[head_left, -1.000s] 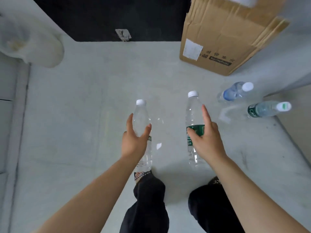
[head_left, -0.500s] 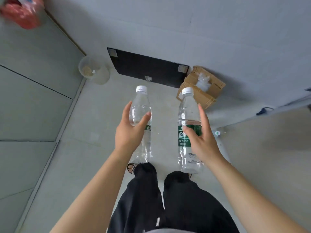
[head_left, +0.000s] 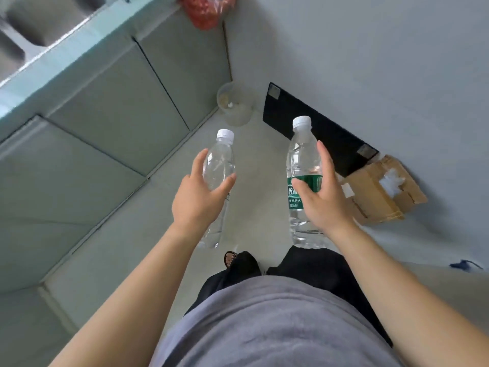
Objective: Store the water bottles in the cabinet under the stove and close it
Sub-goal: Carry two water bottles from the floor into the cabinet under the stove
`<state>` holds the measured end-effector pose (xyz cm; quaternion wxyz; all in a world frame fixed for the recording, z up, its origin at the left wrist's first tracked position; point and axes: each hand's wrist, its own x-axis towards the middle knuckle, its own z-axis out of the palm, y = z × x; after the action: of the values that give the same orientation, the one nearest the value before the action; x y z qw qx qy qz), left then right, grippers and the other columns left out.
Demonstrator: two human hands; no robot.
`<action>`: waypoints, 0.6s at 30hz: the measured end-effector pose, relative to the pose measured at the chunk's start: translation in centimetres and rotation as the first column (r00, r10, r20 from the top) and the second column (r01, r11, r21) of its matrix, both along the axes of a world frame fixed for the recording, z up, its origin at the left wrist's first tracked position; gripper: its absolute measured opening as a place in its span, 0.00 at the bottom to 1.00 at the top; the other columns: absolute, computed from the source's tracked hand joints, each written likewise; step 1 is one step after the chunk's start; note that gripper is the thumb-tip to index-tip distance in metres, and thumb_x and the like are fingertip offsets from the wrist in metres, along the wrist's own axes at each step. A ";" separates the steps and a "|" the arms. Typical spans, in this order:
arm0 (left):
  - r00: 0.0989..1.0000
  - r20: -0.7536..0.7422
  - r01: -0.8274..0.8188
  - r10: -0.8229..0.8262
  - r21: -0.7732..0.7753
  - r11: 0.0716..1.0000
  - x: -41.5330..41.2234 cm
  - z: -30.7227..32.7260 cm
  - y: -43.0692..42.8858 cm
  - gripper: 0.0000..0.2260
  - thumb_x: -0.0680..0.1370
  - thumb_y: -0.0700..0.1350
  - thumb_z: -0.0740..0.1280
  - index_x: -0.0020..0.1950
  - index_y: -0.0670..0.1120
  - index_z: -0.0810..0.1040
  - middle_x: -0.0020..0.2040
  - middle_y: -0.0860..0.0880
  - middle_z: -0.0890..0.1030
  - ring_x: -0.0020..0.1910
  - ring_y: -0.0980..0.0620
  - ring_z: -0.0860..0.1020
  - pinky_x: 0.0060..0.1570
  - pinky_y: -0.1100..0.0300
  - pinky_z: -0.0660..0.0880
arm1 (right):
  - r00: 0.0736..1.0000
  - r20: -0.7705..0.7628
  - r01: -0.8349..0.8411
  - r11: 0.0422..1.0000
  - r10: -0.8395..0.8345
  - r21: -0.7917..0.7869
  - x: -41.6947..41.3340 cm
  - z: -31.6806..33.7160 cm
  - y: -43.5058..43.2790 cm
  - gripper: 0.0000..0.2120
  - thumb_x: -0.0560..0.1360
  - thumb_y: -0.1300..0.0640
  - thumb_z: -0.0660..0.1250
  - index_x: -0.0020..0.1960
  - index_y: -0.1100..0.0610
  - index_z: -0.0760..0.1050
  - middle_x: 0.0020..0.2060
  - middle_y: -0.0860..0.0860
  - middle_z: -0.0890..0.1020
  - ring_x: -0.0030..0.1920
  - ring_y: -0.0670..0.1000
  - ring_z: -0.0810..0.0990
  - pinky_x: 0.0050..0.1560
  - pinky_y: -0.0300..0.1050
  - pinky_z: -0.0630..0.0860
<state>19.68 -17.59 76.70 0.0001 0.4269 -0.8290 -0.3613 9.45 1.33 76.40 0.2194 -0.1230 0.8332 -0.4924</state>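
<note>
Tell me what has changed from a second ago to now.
The person has stood up and turned left: the cabinet doors and counter edge now fill the left side, the cardboard box has dropped back to the right, and the two bottles on the floor are out of view. Unchanged: left hand holds the unlabelled bottle, right hand the green-labelled bottle.

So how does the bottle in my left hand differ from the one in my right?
The left-hand bottle shows no label band, while the right-hand bottle has a green one. The left-hand bottle also looks slimmer. The left hand wraps its bottle from the left, the right hand from the right. Both are clear, white-capped and upright.
</note>
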 end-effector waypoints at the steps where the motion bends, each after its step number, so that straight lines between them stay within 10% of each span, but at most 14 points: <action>1: 0.998 0.001 -0.057 0.057 0.005 0.998 0.6 -0.1 -1.0 0.30 0.71 0.65 0.62 0.70 0.64 0.56 0.46 0.49 0.77 0.44 0.48 0.76 0.30 0.60 0.64 | 0.999 0.010 -0.054 0.999 0.054 0.000 -0.2 0.0 -1.7 0.35 0.75 0.55 0.64 0.72 0.37 0.47 0.69 0.46 0.64 0.62 0.46 0.69 0.53 0.36 0.72; 9: 0.816 -0.016 -0.578 0.578 0.031 0.816 5.7 -0.1 -5.7 0.31 0.71 0.65 0.63 0.70 0.64 0.55 0.43 0.50 0.78 0.44 0.51 0.76 0.34 0.58 0.68 | 0.835 0.000 -0.550 0.835 0.550 -0.011 -1.8 0.3 -14.6 0.36 0.73 0.57 0.65 0.73 0.41 0.51 0.62 0.38 0.65 0.61 0.39 0.65 0.60 0.38 0.62; 18: 0.279 -0.096 -0.960 0.956 0.001 0.280 9.9 1.4 -2.6 0.31 0.71 0.64 0.64 0.71 0.65 0.54 0.50 0.50 0.75 0.52 0.50 0.72 0.47 0.56 0.67 | 0.290 -0.032 -0.957 0.289 0.956 -0.037 0.1 2.1 -24.7 0.36 0.74 0.57 0.65 0.74 0.41 0.50 0.61 0.37 0.65 0.64 0.40 0.64 0.60 0.36 0.60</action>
<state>29.56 -20.15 78.11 0.2610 0.8239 -0.4168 -0.2817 9.60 -23.33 78.46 0.4649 -0.6014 0.5840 -0.2847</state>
